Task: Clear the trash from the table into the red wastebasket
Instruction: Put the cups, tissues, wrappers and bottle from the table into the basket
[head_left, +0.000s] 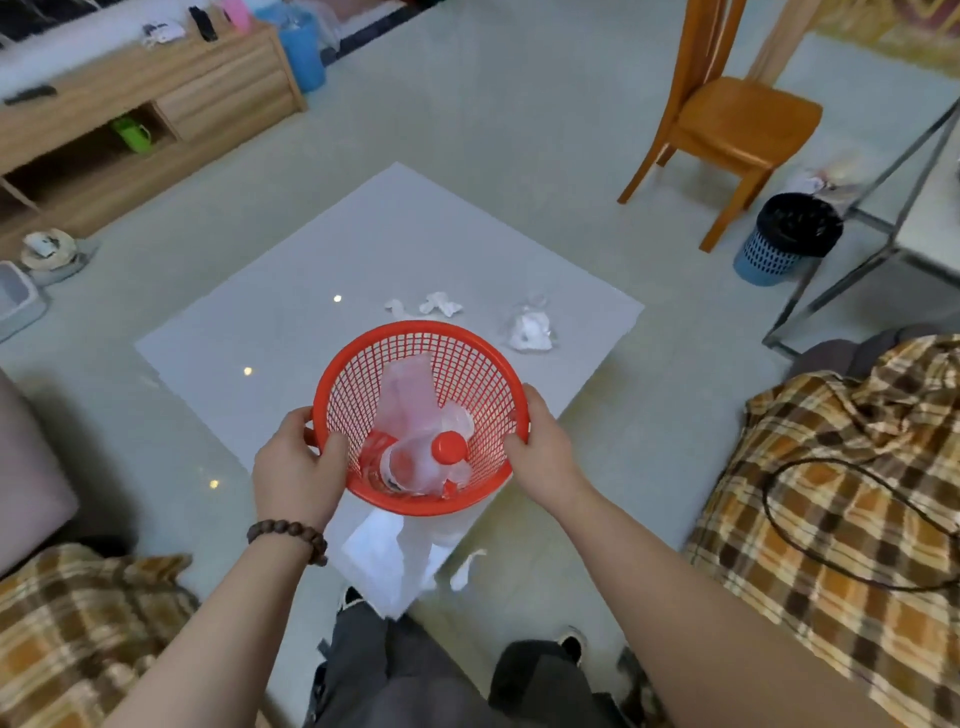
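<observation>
While both hands grip it — red wastebasket (423, 410) seemingly half-full.

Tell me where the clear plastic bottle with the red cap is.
In the head view, the clear plastic bottle with the red cap lies inside the red mesh wastebasket, held at its rim between the left hand and right hand.

1 head view – looks steeply down, close over table (322, 270)

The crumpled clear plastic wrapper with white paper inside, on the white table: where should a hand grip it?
Probably pinch the crumpled clear plastic wrapper from above at its raised bunched top: it lies loose and alone on the white table, so every side is free.
</observation>
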